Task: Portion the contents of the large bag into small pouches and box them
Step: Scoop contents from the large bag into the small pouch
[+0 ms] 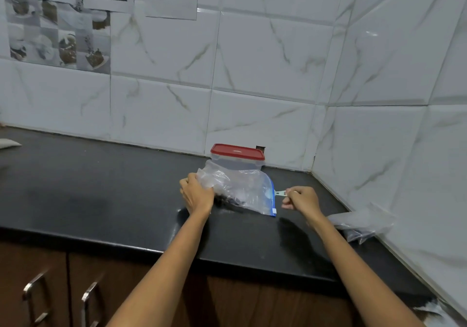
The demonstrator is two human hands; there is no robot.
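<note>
Bag: the big clear zip bag lies on its side on the counter, toward the back right corner, its blue zip edge facing right.
Contents: something dark sits low in the bag by the left hand; too blurred to name.
Left hand: the left hand clutches the crumpled closed end, fingers curled into the film, pinning it down.
Right hand: the right hand pinches the pale slider tab at the zip edge, fingers curled round it.
Handling: thin, soft, slippery film, and it looks light, so it will likely slide and bunch unless one end is anchored. The load looks loose and may spill once the zip opens sideways.
Where to hold: best bets are the stiff zip strip and the tab; the film itself gives a poor purchase.
Box: a clear box with a red lid stands just behind the bag, against the back wall, lid on.
Pouches: a heap of clear plastic lies at the right edge by the side wall; likely the pouches, but I cannot tell.
Edges: walls close in behind and to the right, so the tab hand has little run rightward.
Room: the counter stretches wide to the left and toward the front edge, good for laying out pouches.
</note>
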